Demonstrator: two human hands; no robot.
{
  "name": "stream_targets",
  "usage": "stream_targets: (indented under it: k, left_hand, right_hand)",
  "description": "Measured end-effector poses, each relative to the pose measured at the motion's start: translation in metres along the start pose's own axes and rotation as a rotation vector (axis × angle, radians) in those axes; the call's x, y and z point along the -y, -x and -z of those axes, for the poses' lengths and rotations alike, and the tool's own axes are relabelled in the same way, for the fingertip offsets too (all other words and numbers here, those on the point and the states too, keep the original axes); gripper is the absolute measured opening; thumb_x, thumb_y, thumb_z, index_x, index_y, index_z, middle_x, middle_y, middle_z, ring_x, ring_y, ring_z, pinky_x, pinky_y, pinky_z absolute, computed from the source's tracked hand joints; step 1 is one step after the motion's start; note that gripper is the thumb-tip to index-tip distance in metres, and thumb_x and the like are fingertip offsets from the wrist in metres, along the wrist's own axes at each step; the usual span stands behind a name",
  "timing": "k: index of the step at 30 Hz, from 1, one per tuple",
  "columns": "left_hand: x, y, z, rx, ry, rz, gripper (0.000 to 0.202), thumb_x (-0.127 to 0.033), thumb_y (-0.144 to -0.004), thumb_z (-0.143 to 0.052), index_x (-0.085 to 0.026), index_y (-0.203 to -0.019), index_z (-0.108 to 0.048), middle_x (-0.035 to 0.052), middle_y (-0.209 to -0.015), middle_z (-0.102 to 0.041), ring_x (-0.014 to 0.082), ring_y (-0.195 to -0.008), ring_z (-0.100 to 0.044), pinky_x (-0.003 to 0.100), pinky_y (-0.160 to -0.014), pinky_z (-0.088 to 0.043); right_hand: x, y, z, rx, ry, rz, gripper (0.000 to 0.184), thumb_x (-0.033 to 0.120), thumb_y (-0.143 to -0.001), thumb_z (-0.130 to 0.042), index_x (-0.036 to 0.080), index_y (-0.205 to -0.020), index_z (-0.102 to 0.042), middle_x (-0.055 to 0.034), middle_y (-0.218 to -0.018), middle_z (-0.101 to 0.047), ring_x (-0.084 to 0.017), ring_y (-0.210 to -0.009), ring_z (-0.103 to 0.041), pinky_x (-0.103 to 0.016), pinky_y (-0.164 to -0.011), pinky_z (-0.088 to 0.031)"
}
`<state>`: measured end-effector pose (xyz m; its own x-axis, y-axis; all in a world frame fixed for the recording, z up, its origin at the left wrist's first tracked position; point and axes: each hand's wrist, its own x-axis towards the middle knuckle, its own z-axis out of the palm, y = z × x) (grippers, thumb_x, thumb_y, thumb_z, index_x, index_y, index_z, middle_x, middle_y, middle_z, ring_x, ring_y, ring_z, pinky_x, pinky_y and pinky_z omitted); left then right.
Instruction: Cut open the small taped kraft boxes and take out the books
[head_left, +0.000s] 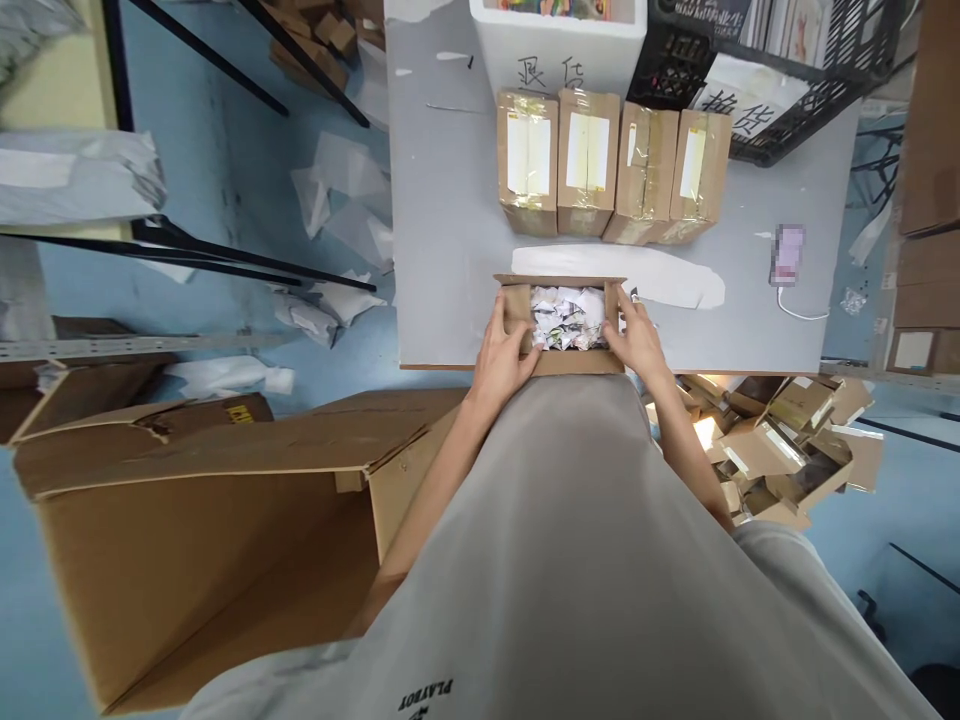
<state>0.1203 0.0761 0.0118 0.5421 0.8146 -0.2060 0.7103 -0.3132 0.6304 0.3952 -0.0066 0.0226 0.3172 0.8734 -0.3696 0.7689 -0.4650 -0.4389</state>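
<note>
An open cardboard box stands at the front edge of the table, close against my body. Crumpled printed paper fills its inside. My left hand grips the left end of the box, fingers along the outside and thumb over the flap. At the right end, my right hand holds the other side in much the same way. Behind the box lies a long white sheet, partly covered by the raised back flap.
Several taped cartons stand in a row behind, before a white bin and a black crate. A phone with a cable lies right. A large open carton is at lower left; discarded boxes fill the lower right.
</note>
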Motion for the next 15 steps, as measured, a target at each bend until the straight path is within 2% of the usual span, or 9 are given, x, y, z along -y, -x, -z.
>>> stream_targets:
  k: [3,6,9,12,15]
  left_hand:
    - [0.013,0.007,0.008,-0.111,0.067,0.066,0.023,-0.033,-0.109,-0.068,-0.024,-0.130,-0.067,0.0206,-0.188,-0.039,0.0353,-0.171,-0.048,0.049,-0.121,-0.064]
    - [0.030,0.011,0.016,-0.219,0.081,0.126,0.024,-0.026,-0.106,-0.068,-0.024,-0.130,-0.065,0.0214,-0.174,-0.054,0.0333,-0.171,-0.048,0.047,-0.123,-0.063]
    - [0.037,0.012,0.024,-0.251,-0.003,0.115,0.025,-0.025,-0.102,-0.073,-0.023,-0.126,-0.069,0.0216,-0.179,-0.049,0.0395,-0.174,-0.042,0.060,-0.137,-0.049]
    - [0.030,0.012,0.028,-0.220,-0.090,0.020,0.029,-0.027,-0.104,-0.073,-0.025,-0.132,-0.071,0.0171,-0.187,-0.044,0.0436,-0.181,-0.027,0.072,-0.143,-0.032]
    - [0.018,0.009,0.030,-0.115,-0.112,-0.105,0.043,-0.022,-0.105,-0.066,-0.028,-0.147,-0.071,0.0122,-0.184,-0.051,0.0391,-0.182,-0.028,0.073,-0.146,-0.026]
  right_hand:
    - [-0.015,0.010,0.010,-0.065,-0.027,0.097,0.076,0.028,-0.111,-0.041,0.023,-0.186,-0.038,-0.0192,-0.150,-0.070,-0.038,-0.130,-0.072,-0.054,-0.116,-0.062]
    - [-0.027,0.016,0.014,-0.153,-0.036,0.085,0.078,0.017,-0.105,-0.041,0.023,-0.182,-0.047,-0.0186,-0.154,-0.068,-0.036,-0.139,-0.070,-0.053,-0.122,-0.060]
    - [-0.033,0.019,0.014,-0.194,0.046,0.067,0.076,0.016,-0.104,-0.047,0.025,-0.179,-0.052,-0.0189,-0.173,-0.056,-0.038,-0.155,-0.061,-0.058,-0.127,-0.057]
    - [-0.030,0.019,0.009,-0.230,0.113,0.170,0.066,0.020,-0.106,-0.054,0.029,-0.171,-0.061,-0.0154,-0.183,-0.047,-0.041,-0.172,-0.042,-0.071,-0.135,-0.046]
    - [-0.018,0.016,0.001,-0.252,0.103,0.298,0.052,0.024,-0.111,-0.053,0.032,-0.159,-0.070,-0.0117,-0.184,-0.048,-0.039,-0.177,-0.034,-0.074,-0.138,-0.039]
